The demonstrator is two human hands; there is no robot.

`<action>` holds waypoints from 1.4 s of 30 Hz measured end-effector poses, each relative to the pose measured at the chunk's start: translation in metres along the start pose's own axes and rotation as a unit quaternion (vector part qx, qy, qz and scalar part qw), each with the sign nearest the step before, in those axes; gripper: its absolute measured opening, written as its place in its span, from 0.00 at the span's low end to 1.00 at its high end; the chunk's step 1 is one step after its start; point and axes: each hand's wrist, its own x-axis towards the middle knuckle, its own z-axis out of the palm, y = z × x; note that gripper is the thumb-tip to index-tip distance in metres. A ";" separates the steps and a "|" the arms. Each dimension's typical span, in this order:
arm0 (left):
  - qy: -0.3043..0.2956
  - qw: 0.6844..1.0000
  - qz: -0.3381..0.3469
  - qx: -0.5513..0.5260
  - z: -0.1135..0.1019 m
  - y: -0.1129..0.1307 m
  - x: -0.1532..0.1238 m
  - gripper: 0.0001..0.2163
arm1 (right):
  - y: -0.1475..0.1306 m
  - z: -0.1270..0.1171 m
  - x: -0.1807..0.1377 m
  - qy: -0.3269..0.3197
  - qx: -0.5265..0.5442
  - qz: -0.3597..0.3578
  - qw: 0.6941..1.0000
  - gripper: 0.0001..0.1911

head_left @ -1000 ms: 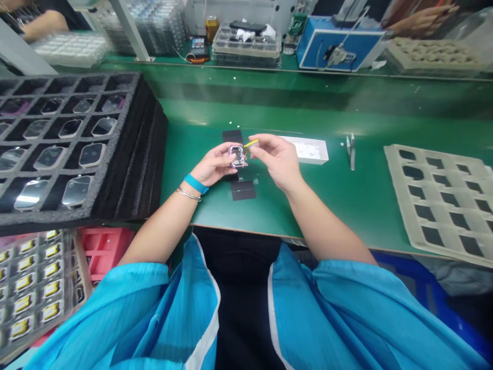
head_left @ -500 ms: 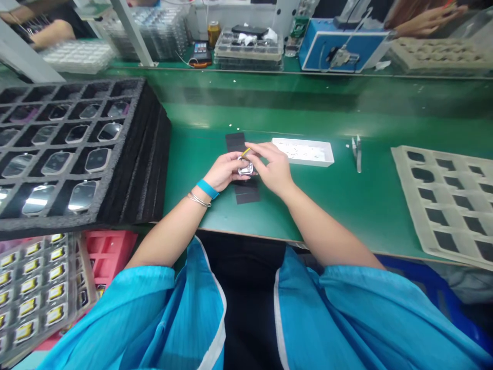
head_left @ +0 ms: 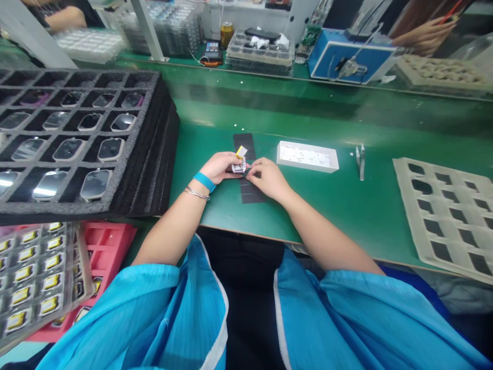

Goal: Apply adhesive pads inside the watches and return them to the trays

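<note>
Between the thumb and fingers of my left hand [head_left: 219, 167] is a small silver watch case [head_left: 239, 165], its open inside facing up. A yellow and white battery [head_left: 241, 152] stands tilted up at the far edge of the case, near my left thumb. My right hand [head_left: 270, 178] is closed in a pinch at the right side of the case; what its fingertips hold is too small to make out. Beneath both hands, black strips [head_left: 244, 140] lie on the green table [head_left: 208, 208].
Right of my hands sit a white box [head_left: 332, 162] of small white pieces and tweezers [head_left: 360, 162]. A beige tray [head_left: 408, 205] lies far right. Stacked black foam trays [head_left: 154, 133] with watch-like pieces stand left, above a clear tray [head_left: 36, 277] of yellow batteries. Other people's arms show behind.
The battery has swung upward from the case. My right hand has moved from over the case down to its right side, fingers now pinched. The view has shifted slightly.
</note>
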 end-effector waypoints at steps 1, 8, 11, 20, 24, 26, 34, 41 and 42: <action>0.000 1.000 0.000 0.004 0.001 0.000 0.000 0.04 | 0.001 0.001 0.000 0.001 0.007 -0.002 1.000 0.05; -0.011 1.000 -0.004 -0.006 0.003 0.000 -0.002 0.05 | 0.005 0.007 0.003 -0.009 -0.009 0.015 1.000 0.06; 0.000 1.000 -0.010 -0.009 0.002 -0.001 -0.001 0.05 | 0.003 0.003 0.001 -0.031 -0.025 0.004 0.999 0.05; 0.034 0.999 0.018 0.009 0.010 -0.003 -0.002 0.04 | -0.019 -0.033 -0.012 0.075 0.170 -0.106 0.977 0.09; 0.025 0.999 0.020 0.021 0.016 -0.005 -0.004 0.03 | -0.019 -0.024 -0.009 0.071 0.302 -0.003 0.951 0.16; 0.023 0.999 0.022 0.025 0.018 -0.006 -0.005 0.03 | -0.017 -0.019 -0.008 0.048 0.343 0.033 0.938 0.18; 0.017 1.000 0.011 0.016 0.019 -0.008 -0.004 0.04 | -0.012 -0.007 -0.003 0.047 0.359 0.063 0.930 0.20; 0.017 1.000 0.010 -0.009 0.020 -0.008 -0.003 0.05 | -0.020 -0.005 -0.007 0.113 0.244 0.013 0.963 0.10; 0.017 1.000 0.010 -0.011 0.020 -0.008 -0.003 0.04 | -0.022 -0.005 -0.008 0.123 0.212 0.003 0.970 0.08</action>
